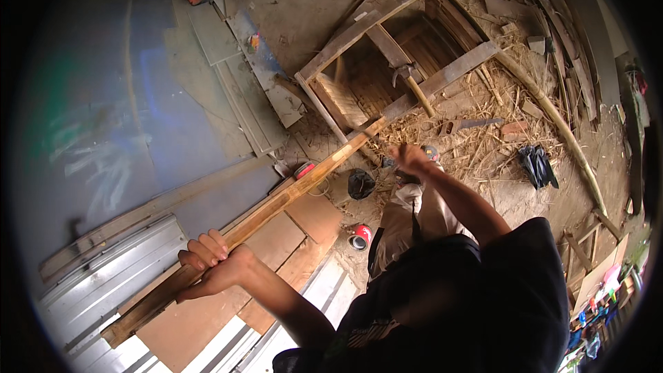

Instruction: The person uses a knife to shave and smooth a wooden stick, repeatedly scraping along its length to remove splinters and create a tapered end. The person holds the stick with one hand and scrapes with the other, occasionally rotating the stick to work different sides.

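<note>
Two bare hands work well apart: the left hand (215, 264) is clamped around a long piece of wood (284, 200), while the right hand (411, 160) is just beside its far end. The left forearm reaches out to the left from the body, its wrist bent, the fingers curled over the top of the wood and the thumb side of the palm pressed along the near edge. The right arm stretches forward, elbow slightly bent, its fingers drawn in toward the palm.

The wood slants from below the left hand up to a spot just ahead of the right hand, where its end meets a wooden frame (456, 72). It is narrow and straight-edged, dark brown behind the left hand, and paler, almost honey-coloured and streaked, between the two hands. Beyond the right hand, a hammer (419, 95) lies across the frame. A red can (360, 237) stands on the ground between the hands, nearer the body, and a black bag (360, 184) sits to the left of the right hand.

The right hand is blurred, and its fingertips are hard to make out; I cannot tell whether it holds anything or touches the wood. The left palm hides part of the wood.
</note>
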Motion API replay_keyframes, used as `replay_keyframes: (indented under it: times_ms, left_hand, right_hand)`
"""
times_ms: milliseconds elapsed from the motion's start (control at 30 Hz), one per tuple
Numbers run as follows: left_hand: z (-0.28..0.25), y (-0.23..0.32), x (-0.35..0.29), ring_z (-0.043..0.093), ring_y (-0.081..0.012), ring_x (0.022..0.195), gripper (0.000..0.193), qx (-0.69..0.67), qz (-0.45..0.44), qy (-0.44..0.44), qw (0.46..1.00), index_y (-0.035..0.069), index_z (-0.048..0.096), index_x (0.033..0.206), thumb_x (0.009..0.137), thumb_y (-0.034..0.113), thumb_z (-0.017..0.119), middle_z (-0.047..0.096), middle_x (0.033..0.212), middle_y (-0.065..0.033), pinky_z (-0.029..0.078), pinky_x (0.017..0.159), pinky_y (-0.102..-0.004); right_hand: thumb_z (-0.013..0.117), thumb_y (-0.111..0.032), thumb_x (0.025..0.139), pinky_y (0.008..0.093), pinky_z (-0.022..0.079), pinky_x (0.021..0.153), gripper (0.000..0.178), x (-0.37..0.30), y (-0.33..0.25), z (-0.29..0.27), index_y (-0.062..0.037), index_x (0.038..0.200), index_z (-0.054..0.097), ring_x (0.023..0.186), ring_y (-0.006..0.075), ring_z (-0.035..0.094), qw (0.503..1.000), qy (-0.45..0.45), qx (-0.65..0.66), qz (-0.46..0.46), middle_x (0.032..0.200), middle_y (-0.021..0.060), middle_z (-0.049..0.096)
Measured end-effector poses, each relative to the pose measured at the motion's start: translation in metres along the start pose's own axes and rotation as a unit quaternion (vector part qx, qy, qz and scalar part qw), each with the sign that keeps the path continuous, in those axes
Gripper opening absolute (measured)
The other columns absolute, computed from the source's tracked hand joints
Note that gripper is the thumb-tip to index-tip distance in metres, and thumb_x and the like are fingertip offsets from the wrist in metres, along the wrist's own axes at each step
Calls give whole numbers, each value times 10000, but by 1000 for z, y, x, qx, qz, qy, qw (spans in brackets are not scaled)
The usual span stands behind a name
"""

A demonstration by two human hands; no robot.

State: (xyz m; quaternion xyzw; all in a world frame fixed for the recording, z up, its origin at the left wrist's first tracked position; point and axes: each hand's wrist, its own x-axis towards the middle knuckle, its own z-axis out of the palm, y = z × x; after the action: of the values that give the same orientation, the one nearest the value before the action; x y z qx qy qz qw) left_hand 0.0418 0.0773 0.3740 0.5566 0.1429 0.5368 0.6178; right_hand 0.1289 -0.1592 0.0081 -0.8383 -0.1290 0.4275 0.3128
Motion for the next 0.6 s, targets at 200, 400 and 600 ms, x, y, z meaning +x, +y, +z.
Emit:
replay_keyframes:
  times_ms: [200, 400, 600]
  left_hand:
    - [7, 4, -3, 207, -107, 376, 708, 14, 14, -5, 1000, 144, 327, 616, 849, 810, 261, 265, 470, 2, 178, 388, -250]
    - [17, 7, -7, 173, -117, 392, 702, 40, 16, 27, 999, 170, 265, 557, 856, 804, 227, 235, 467, 2, 144, 412, -258]
    - [23, 4, -3, 222, -99, 375, 709, 43, 11, 26, 999, 150, 326, 602, 843, 814, 265, 269, 465, 3, 169, 383, -240]
  right_hand:
    - [415, -365, 1012, 355, 430, 409, 410, 19, 29, 13, -22, 968, 635, 484, 273, 549, 949, -34, 76, -306, 678, 159, 608]
    - [263, -446, 1029, 398, 545, 612, 539, 44, 38, 6, -40, 1027, 618, 668, 311, 657, 993, -101, -62, 4, 703, 186, 625]
    - [303, -519, 999, 455, 494, 626, 586, 58, 60, 14, -35, 906, 619, 636, 287, 597, 991, 15, 17, -133, 683, 174, 615]
